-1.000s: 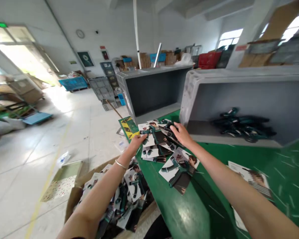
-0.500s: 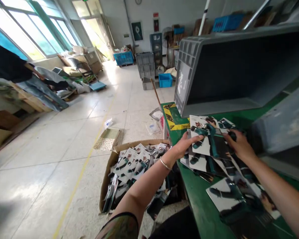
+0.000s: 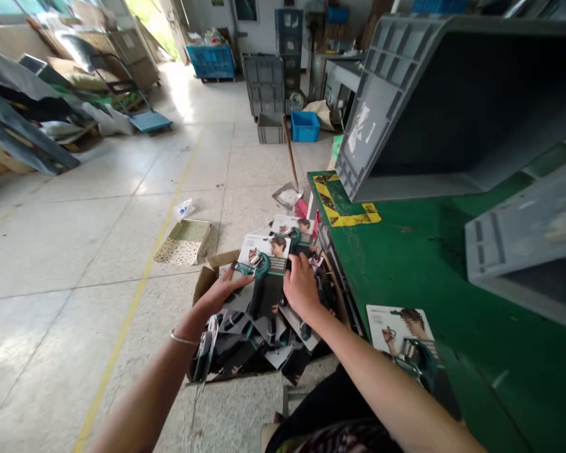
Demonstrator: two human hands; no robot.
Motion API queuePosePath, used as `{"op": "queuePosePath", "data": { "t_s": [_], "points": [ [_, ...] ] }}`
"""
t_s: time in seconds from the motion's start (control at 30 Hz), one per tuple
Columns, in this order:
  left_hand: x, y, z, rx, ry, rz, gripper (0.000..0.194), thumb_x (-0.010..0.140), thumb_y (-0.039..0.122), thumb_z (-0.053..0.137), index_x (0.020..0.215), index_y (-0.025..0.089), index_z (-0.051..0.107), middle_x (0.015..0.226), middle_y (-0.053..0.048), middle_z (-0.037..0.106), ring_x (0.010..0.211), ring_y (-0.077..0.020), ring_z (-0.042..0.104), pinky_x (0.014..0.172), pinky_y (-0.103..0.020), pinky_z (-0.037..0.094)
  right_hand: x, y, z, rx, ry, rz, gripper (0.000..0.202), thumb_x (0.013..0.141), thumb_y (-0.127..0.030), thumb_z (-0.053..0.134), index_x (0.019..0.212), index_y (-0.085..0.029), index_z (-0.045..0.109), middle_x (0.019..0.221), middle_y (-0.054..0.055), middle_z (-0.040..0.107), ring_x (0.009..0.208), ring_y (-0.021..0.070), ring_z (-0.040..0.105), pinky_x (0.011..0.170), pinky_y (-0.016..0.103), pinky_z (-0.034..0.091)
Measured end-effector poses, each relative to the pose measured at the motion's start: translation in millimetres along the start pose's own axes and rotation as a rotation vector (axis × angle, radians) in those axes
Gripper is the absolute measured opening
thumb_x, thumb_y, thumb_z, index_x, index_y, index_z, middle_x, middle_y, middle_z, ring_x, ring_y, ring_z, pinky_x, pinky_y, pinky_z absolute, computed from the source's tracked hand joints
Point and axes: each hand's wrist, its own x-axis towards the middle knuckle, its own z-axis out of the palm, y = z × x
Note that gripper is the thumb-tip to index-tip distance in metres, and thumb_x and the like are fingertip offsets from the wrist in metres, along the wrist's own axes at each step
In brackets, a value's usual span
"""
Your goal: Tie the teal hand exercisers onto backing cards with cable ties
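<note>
My left hand (image 3: 224,290) and my right hand (image 3: 302,286) are over an open cardboard box (image 3: 200,286) on the floor, closed round the two sides of a stack of carded tools (image 3: 268,264). Each card is white and dark with a green-handled tool on it. More carded tools (image 3: 245,343) fill the box below. Another carded tool (image 3: 417,352) lies on the green table (image 3: 396,264) at the right, near my right forearm. The fingers under the stack are hidden.
A large grey crate (image 3: 375,126) lies on its side on the table, with another grey crate (image 3: 528,245) to its right. On the floor are a shallow tray (image 3: 183,242), a dustpan (image 3: 287,196) and a blue bin (image 3: 304,126). A person's legs (image 3: 23,135) show at the left.
Both hands have moved left from the table to above the box, carrying the stack. One carded tool is left on the table. The view has shifted downward.
</note>
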Motion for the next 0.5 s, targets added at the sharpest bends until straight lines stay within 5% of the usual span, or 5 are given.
{"op": "queuePosePath", "data": {
  "t_s": [0.13, 0.2, 0.3, 0.4, 0.5],
  "points": [
    [2, -58, -0.4, 0.569, -0.115, 0.132, 0.094, 0.062, 0.044, 0.079, 0.143, 0.016, 0.041, 0.138, -0.018, 0.054, 0.128, -0.0358, 0.05, 0.103, -0.046, 0.042, -46, 57, 66, 0.05, -0.196, 0.148, 0.039, 0.1, -0.036, 0.035, 0.135, -0.024, 0.047, 0.144, 0.014, 0.046, 0.126, 0.0344, 0.047, 0.097, 0.057, 0.041],
    [4, -71, 19.0, 0.832, -0.117, 0.198, 0.101, 0.066, 0.049, 0.074, 0.149, 0.013, 0.029, 0.147, -0.024, 0.042, 0.133, -0.0408, 0.043, 0.106, -0.05, 0.037, -60, 88, 80, 0.072, -0.262, 0.206, 0.041, 0.102, -0.035, 0.027, 0.132, -0.02, 0.05, 0.133, 0.015, 0.056, 0.119, 0.0306, 0.055, 0.093, 0.051, 0.046],
    [12, -74, 56.4, 1.112, -0.138, 0.212, 0.102, 0.067, 0.053, 0.071, 0.15, 0.013, 0.027, 0.141, -0.027, 0.046, 0.124, -0.0474, 0.049, 0.099, -0.057, 0.038, -60, 114, 82, 0.087, -0.281, 0.241, 0.041, 0.102, -0.028, 0.023, 0.13, -0.019, 0.052, 0.121, 0.012, 0.063, 0.113, 0.0237, 0.059, 0.091, 0.04, 0.048],
    [28, -71, 80.4, 1.166, -0.133, 0.162, 0.1, 0.064, 0.051, 0.074, 0.146, 0.012, 0.032, 0.134, -0.028, 0.05, 0.121, -0.049, 0.049, 0.097, -0.06, 0.037, -49, 112, 77, 0.069, -0.254, 0.32, 0.042, 0.099, -0.021, 0.028, 0.136, -0.019, 0.048, 0.123, 0.014, 0.061, 0.114, 0.0256, 0.058, 0.092, 0.042, 0.048],
    [48, -69, 80.1, 0.846, -0.125, 0.033, 0.093, 0.05, 0.036, 0.083, 0.134, 0.013, 0.048, 0.131, -0.025, 0.054, 0.124, -0.0472, 0.047, 0.098, -0.055, 0.037, -38, 84, 66, 0.03, -0.226, 0.402, 0.049, 0.093, -0.018, 0.041, 0.142, -0.014, 0.044, 0.141, 0.025, 0.044, 0.121, 0.0359, 0.054, 0.096, 0.052, 0.044]
  ]
}}
